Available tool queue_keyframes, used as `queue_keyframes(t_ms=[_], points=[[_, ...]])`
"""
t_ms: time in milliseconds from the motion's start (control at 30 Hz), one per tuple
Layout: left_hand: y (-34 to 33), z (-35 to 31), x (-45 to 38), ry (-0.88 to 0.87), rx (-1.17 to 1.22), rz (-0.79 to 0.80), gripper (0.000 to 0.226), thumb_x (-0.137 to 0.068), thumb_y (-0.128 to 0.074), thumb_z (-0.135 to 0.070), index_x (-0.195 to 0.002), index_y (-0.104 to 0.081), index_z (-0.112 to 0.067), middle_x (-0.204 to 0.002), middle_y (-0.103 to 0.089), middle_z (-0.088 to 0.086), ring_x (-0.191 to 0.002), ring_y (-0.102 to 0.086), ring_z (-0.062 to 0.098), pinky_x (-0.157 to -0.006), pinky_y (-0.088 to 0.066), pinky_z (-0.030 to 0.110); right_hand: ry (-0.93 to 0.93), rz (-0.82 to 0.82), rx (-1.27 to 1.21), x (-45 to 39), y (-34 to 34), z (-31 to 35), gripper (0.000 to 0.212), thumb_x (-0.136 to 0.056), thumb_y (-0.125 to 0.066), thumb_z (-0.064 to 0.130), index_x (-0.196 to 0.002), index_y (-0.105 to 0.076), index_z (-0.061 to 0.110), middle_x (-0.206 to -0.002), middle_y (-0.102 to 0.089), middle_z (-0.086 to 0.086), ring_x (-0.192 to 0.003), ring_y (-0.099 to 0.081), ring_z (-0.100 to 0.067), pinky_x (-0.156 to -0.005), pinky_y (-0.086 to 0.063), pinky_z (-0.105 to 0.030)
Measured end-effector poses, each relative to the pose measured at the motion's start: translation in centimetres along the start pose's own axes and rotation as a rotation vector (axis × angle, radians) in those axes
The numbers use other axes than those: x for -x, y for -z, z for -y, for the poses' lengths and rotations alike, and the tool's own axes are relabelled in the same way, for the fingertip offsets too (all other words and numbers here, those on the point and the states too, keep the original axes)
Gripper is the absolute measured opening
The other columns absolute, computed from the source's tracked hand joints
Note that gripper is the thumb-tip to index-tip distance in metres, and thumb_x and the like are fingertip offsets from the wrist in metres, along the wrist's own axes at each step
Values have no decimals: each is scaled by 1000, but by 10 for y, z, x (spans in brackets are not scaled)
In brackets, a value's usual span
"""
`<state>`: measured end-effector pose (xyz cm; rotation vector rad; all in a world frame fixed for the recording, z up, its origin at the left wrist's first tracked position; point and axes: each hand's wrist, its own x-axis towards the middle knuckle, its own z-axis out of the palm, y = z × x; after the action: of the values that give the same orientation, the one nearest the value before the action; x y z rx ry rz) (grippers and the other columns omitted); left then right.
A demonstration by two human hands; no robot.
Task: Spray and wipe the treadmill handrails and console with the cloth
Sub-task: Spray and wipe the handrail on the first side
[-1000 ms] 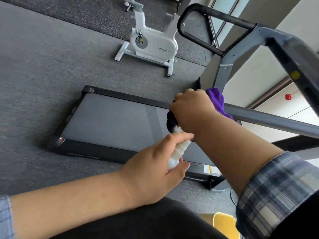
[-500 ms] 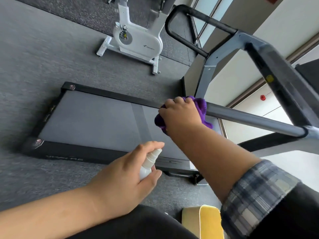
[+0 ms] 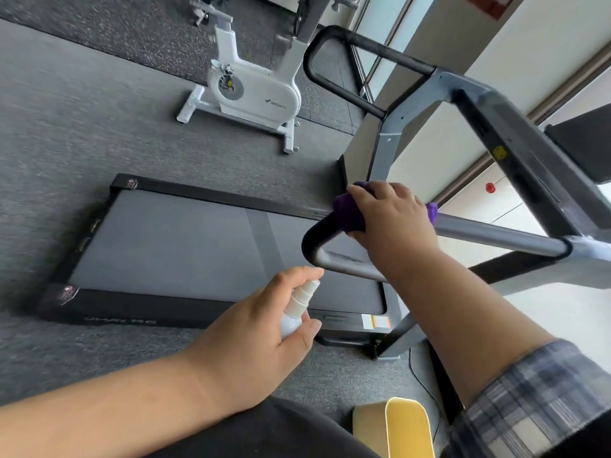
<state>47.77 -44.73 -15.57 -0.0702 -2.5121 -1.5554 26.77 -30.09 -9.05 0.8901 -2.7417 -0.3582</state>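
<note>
A purple cloth [image 3: 347, 213] is gripped against the near handrail [image 3: 496, 238] of a treadmill [image 3: 205, 256] by the right hand [image 3: 393, 216], its fingers curled over the bar just beside the black rounded end. A small white spray bottle [image 3: 296, 309] is held upright in the left hand [image 3: 264, 338], fingers wrapped round it and what appears to be the forefinger laid on the nozzle, though blur obscures the tip. A white exercise bike [image 3: 251, 90] is seen on the grey floor [image 3: 82, 127] beyond, and a yellow bin [image 3: 406, 428] stands near the treadmill's base.
</note>
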Motion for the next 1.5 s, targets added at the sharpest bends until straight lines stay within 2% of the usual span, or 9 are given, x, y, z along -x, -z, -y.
queue_keyframes(t_ms=[233, 400, 500, 633, 833, 1067, 1267, 1433, 1500], points=[[-19, -6, -4, -22, -8, 66, 52, -93, -59, -43, -132, -29, -59, -101, -56, -22, -85, -59, 2, -72, -41, 9, 52, -41, 60, 4, -6, 5, 69, -88, -67, 40, -150, -36, 32, -145, -45, 1, -135, -35, -35, -108, -29, -44], [-29, -17, -8, -71, -33, 137, 59, -96, -64, -31, -131, -26, -59, -100, -57, -22, -78, -58, 3, -70, -44, 16, 54, -15, 108, 8, -6, 20, 72, -77, -69, 23, -144, -43, 25, -143, -45, -5, -137, -32, -41, -110, -28, -50], [-30, -23, -9, -90, -54, 136, 61, -95, -65, -31, -129, -25, -61, -105, -55, -25, -81, -57, 1, -71, -43, 13, 219, -69, 170, 12, -15, 38, 44, -91, -46, 17, -134, -54, 19, -135, -51, -6, -136, -35, -42, -110, -27, -53], [-27, -25, -6, -99, -65, 117, 59, -94, -64, -35, -129, -26, -64, -107, -55, -25, -84, -58, -2, -72, -39, 4, 340, -70, 324, 13, -29, 65, 49, -100, -22, 11, -128, -62, 18, -126, -59, -1, -135, -42, -38, -115, -29, -54], [-12, -18, 3, -70, -80, 65, 65, -93, -64, -36, -126, -22, -73, -103, -56, -26, -83, -59, 1, -73, -40, 7, 372, -55, 242, 5, -33, 62, 39, -98, -35, 15, -129, -58, 19, -127, -56, -2, -127, -41, -36, -117, -20, -52], [-9, -28, -2, -110, -102, 94, 52, -86, -49, -57, -131, -24, -62, -105, -56, -25, -84, -60, 3, -75, -46, 15, 130, -190, -121, 8, -17, -3, 64, -80, -76, 37, -140, -54, 32, -142, -53, 0, -132, -45, -34, -111, -33, -47], [-19, -32, -12, -145, -109, 138, 54, -88, -53, -52, -132, -25, -61, -101, -57, -26, -80, -59, 3, -74, -48, 19, -195, -160, -154, 40, -33, -79, 73, -89, -64, 54, -152, -34, 35, -154, -39, 3, -148, -21, -35, -118, -16, -60], [-23, -34, -20, -175, -134, 135, 58, -92, -59, -43, -130, -24, -68, -99, -58, -23, -83, -60, 4, -70, -41, 7, -239, -95, -318, 37, -33, -89, 74, -88, -64, 50, -153, -34, 33, -159, -32, 2, -148, -20, -31, -120, -15, -50], [-26, -36, -23, -173, -145, 129, 56, -93, -58, -44, -129, -23, -70, -100, -58, -23, -85, -60, 5, -71, -42, 9, -284, -98, -348, 33, -31, -75, 77, -84, -58, 60, -151, -36, 30, -158, -33, 1, -148, -20, -33, -120, -13, -51]])
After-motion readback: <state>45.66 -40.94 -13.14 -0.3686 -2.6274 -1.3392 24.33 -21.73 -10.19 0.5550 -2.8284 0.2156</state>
